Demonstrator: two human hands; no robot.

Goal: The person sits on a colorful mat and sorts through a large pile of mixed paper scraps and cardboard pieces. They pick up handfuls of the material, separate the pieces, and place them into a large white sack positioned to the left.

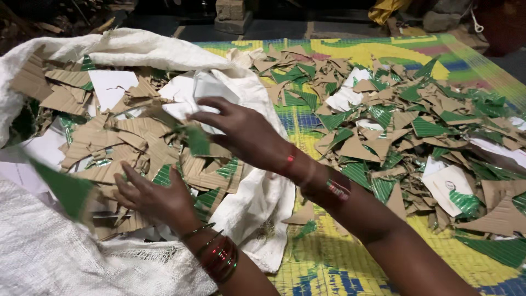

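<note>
Head view
Nearest: white woven sack [49,252], its cloth bunched along the bottom left edge, mouth open toward the top of the frame.
Left hand [156,198]: flat, palm down, fingers spread apart and pointing left; it presses on cardboard scraps [109,142] inside the sack and clamps nothing.
Left wrist: bangles [218,256], several red and green ones stacked; the exact count is too blurred to tell.
Right hand [241,131]: held above the sack's inner fold, fingers loosely spread and pointing left; a green scrap [196,140] sits at its fingertips, but whether it is pinched or just touched I cannot tell.
Green scrap: roughly triangular, long axis running up and down in the frame, narrow end down.
Right wrist: one red thread band [289,161], one wider striped band [338,187] further up the forearm.
Left of the grip: more brown and white scraps fill the sack; one blurred green triangle [66,189] hangs nearer the camera.
Right of the grip: loose pile [416,131] of brown, green and white scraps, too many to count, spread well apart from both hands.
Under it all: one bright woven mat [329,263], yellow, green and blue.
Hands counted: two, both the person's own.
</note>
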